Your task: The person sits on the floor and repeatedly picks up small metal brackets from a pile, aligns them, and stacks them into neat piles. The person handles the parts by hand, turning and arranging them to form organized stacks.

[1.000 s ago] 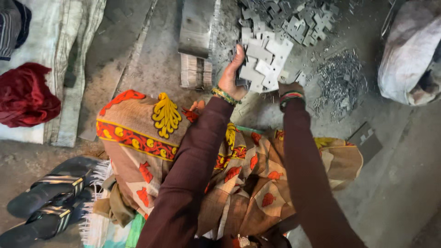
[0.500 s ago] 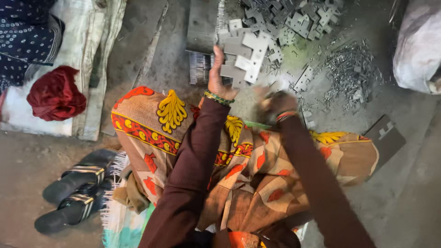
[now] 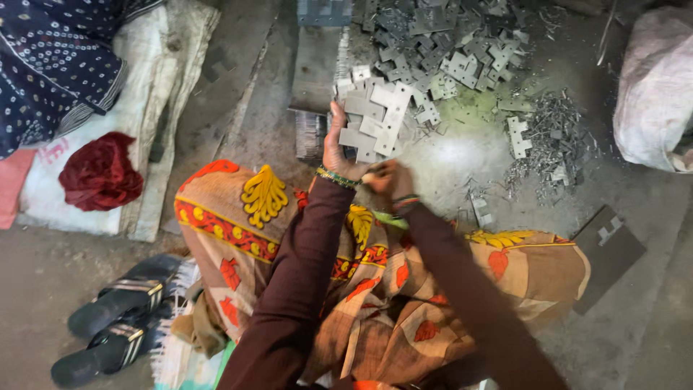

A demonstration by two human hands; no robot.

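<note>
Head view: left hand [image 3: 339, 148] holds metal strip [image 3: 375, 115] upright

The left hand [image 3: 338, 148] holds a strip of joined metal stampings [image 3: 375, 115] above the lap, with the right hand [image 3: 386, 180] just beside it on the right. Behind them a heap of loose stampings [image 3: 440, 43] lies on the floor [image 3: 238, 108]. A sack [image 3: 653, 87] sits far right, sandals [image 3: 115, 318] lower left, and a bundled cloth [image 3: 97, 173] left.

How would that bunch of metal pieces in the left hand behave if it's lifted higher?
The metal pieces look flat, thin and rigid, so probably stiff, not floppy. They seem loosely interlocked, so some may slip out. The left hand grips only the lower edge; the bunch may sag or tilt.
</note>
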